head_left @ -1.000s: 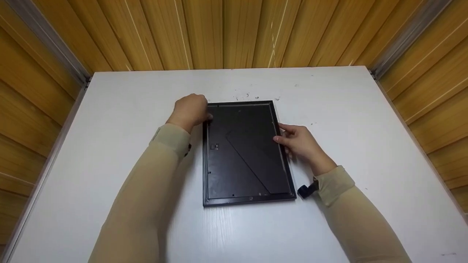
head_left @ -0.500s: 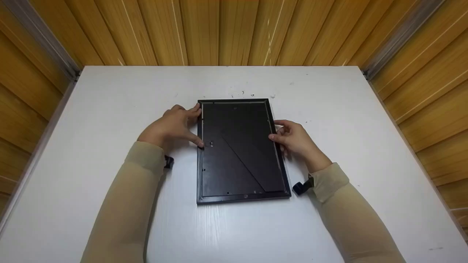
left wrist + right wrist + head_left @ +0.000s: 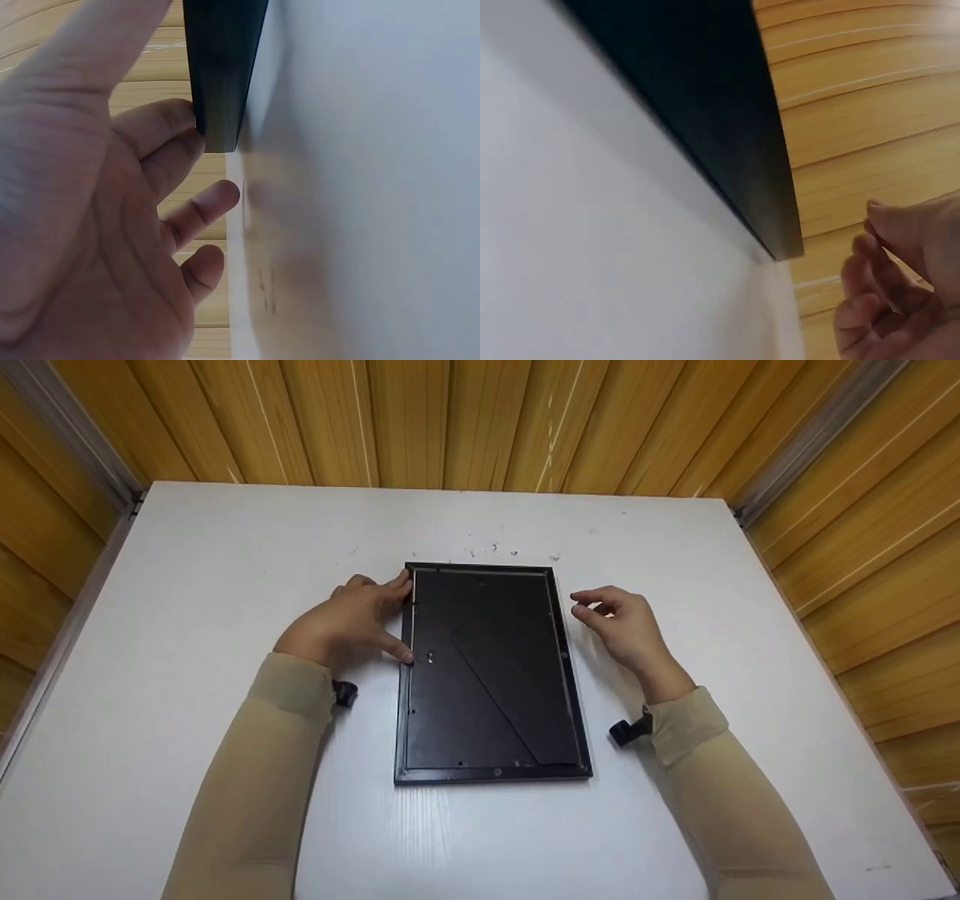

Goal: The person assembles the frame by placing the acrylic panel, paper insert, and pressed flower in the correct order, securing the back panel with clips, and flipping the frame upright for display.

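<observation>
A black picture frame (image 3: pixel 491 675) lies on the white table with its back up. The outline of its stand leg (image 3: pixel 517 697) runs slantwise over the backing, flush with it. My left hand (image 3: pixel 352 619) rests at the frame's left side, thumb on the edge and fingertips near the far left corner. In the left wrist view, two fingertips touch the frame's side wall (image 3: pixel 220 90), and the other fingers are spread clear of it. My right hand (image 3: pixel 626 626) hovers just right of the frame, thumb and forefinger bent toward each other with nothing between them.
Small dark marks (image 3: pixel 493 547) dot the white table (image 3: pixel 225 577) beyond the frame. Yellow wood-look panels (image 3: pixel 480 427) stand along the far edge and both sides. A dark strap piece hangs from each sleeve cuff (image 3: pixel 686 727).
My left hand has gone from the far left corner to a spread hold along the left edge. My right hand has let go of the right edge and lifted away.
</observation>
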Available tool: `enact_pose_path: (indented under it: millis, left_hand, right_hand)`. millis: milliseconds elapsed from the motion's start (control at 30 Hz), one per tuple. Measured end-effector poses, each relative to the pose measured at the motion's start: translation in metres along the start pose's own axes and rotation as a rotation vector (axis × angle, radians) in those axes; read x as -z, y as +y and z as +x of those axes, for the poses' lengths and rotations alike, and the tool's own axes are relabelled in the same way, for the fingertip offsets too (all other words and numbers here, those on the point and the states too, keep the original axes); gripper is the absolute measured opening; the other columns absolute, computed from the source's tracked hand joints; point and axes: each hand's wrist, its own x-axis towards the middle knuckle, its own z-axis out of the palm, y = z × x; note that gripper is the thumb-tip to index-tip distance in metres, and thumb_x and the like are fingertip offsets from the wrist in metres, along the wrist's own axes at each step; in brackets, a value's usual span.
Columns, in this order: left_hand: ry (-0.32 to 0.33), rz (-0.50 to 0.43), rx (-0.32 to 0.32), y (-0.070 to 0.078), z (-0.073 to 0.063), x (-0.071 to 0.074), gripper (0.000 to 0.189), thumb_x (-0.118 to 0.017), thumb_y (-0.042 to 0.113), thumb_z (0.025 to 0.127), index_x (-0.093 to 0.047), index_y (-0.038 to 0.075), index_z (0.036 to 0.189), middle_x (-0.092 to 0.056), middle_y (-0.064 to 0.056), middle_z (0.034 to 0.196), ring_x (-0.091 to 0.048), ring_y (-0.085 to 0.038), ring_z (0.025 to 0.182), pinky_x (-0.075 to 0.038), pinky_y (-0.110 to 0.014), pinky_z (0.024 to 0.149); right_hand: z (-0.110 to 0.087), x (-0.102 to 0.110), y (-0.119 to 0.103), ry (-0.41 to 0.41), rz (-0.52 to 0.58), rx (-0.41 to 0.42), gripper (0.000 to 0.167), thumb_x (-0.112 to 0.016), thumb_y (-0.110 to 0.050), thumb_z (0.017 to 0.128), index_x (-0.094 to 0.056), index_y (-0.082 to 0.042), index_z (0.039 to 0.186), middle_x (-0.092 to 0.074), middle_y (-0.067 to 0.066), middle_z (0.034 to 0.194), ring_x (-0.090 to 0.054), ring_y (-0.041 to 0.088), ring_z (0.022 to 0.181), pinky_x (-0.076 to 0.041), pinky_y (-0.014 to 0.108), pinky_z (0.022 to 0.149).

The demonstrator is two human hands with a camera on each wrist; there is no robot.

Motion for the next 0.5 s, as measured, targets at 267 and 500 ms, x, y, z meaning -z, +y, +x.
enact_pose_path:
  millis: [267,500]
  left_hand:
    - [0.009,-0.010,0.010,0.007,-0.001,-0.005,0.132,-0.107,0.049,0.075,-0.027,0.038,0.179,-0.030,0.000,0.188,-0.034,-0.043,0.164,-0.036,-0.073,0.132]
    - [-0.002,-0.010,-0.021,0.012,-0.002,-0.008,0.131,-0.106,0.049,0.076,-0.027,0.036,0.179,-0.032,0.004,0.187,-0.035,-0.036,0.164,-0.036,-0.068,0.132]
  right_hand:
    - [0.041,0.020,0.001,-0.240,-0.404,0.329,0.024,-0.080,-0.011,0.106,-0.086,-0.005,0.128,-0.078,0.015,0.141,-0.070,0.039,0.137,-0.055,0.056,0.120]
    - [0.043,0.034,-0.003,-0.282,-0.653,0.618,0.022,-0.086,-0.011,0.101,-0.088,-0.007,0.122,-0.086,0.011,0.128,-0.081,0.034,0.122,-0.065,0.053,0.106]
